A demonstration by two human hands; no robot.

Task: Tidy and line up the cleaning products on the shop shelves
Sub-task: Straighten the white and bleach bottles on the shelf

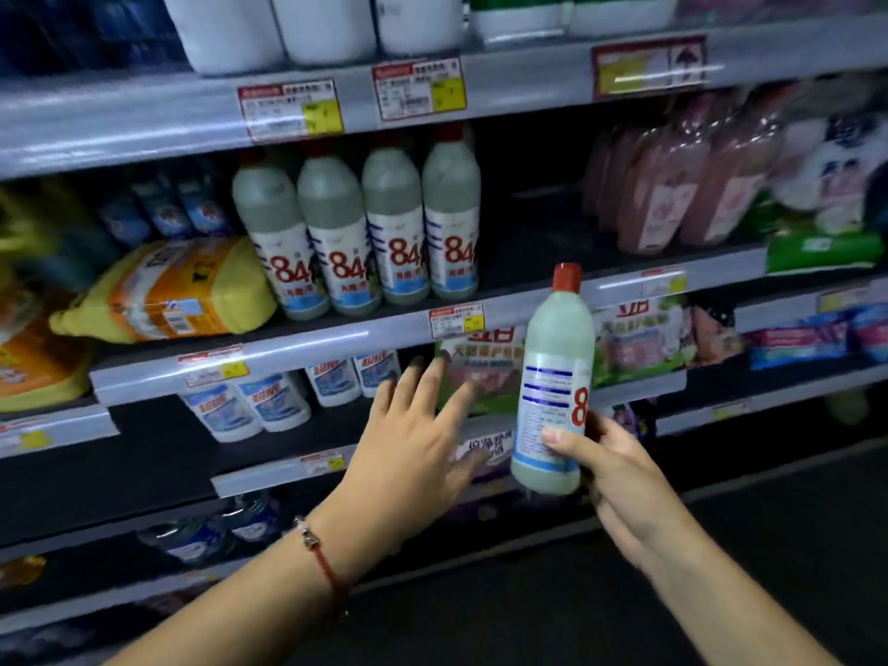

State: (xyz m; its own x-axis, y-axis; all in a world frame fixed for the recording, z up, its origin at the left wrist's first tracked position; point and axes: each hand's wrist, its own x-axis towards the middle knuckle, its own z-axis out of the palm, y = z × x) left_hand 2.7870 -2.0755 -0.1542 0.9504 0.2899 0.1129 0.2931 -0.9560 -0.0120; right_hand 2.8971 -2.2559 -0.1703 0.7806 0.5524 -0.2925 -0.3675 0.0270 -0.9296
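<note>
Red-capped pale plastic disinfectant bottle (552, 377) clamped low in right hand (620, 473) off shelf front edge (336, 336); left hand (413, 444) spread, empty. Top-heavy tilt, slip judged possible.

You stand in a shop aisle: tiered shelves (307, 346) with price tags (290, 110) hold rows of disinfectant bottles (336, 237).

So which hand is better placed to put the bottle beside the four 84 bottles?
The right hand, probably. It already grips the red-capped 84 bottle upright, below the gap right of the row. The left hand is open and holds nothing.
</note>
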